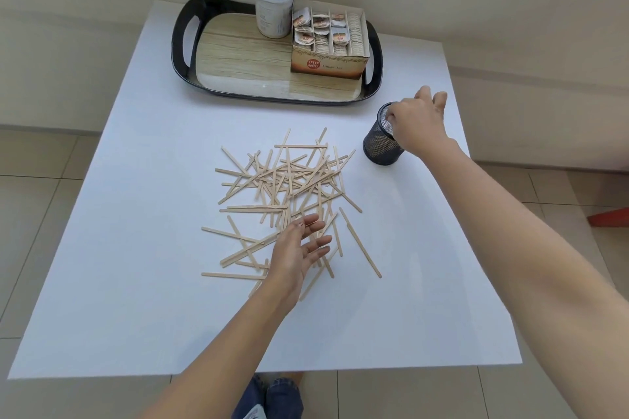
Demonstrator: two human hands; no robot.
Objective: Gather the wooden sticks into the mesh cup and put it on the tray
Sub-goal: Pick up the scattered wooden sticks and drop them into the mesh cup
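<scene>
The right hand (pixel 417 122) reaches to the far right of the desk (pixel 143 282) and rests on the rim of the black mesh cup (pixel 379 143), thumb at the near-left edge of the opening, the other fingers spread over the far side — whether it truly grips the cup or merely touches it cannot be told. The cup looks tilted, its mouth leaning toward the far left; it stands on the desk, just right of the stick pile and near the tray's near right corner, not on the tray.

The left hand (pixel 299 253) hovers low over the near part of the pile, palm turned to the right, fingers apart and slightly curled, holding nothing that can be seen.

The wooden sticks (pixel 282 187) lie scattered and crossed on the middle of the white desk, dense in the centre, with loose ones straying toward the near left and near right.

At the far edge sits the black-rimmed tray (pixel 183 54) with a wood-patterned floor. On its far right part stand a white cylindrical container (pixel 273 8) with a lid and, touching it on the right, an open tea box (pixel 328 44) with sachets in compartments. The tray's left half is bare.

Beneath the desk's near edge, blue jeans (pixel 272 398) show above a tiled floor (pixel 37 180).
</scene>
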